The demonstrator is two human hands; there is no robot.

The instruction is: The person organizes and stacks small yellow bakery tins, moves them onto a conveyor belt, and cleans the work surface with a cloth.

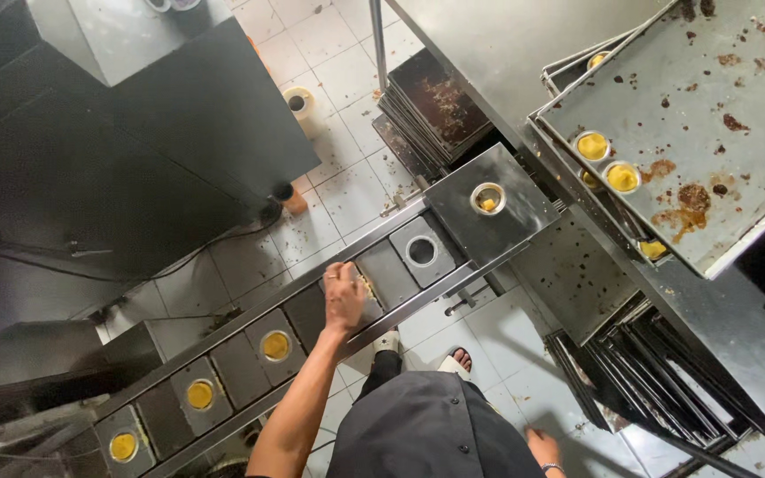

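Matt metal conveyor (pixel 391 274); stained, seemingly steel tray (pixel 710 80).

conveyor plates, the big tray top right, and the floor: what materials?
Conveyor plates: dull grey metal by the look, likely steel, with a brushed sheen and round holes holding yellow-filled cups.
Baking tray: bare sheet metal, perhaps aluminium or steel, matte grey with burnt brown spots.
Floor: glazed white ceramic tile, shown by its grout grid and gloss.

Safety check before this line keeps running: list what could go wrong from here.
1. The left hand rests on a conveyor plate beside the stamping block; fingers might get pinched.
2. Open sandals near the stacked trays on the floor risk a stubbed or cut toe.
3. The greasy baking tray overhangs the table edge and could tip, spilling its filled cups.
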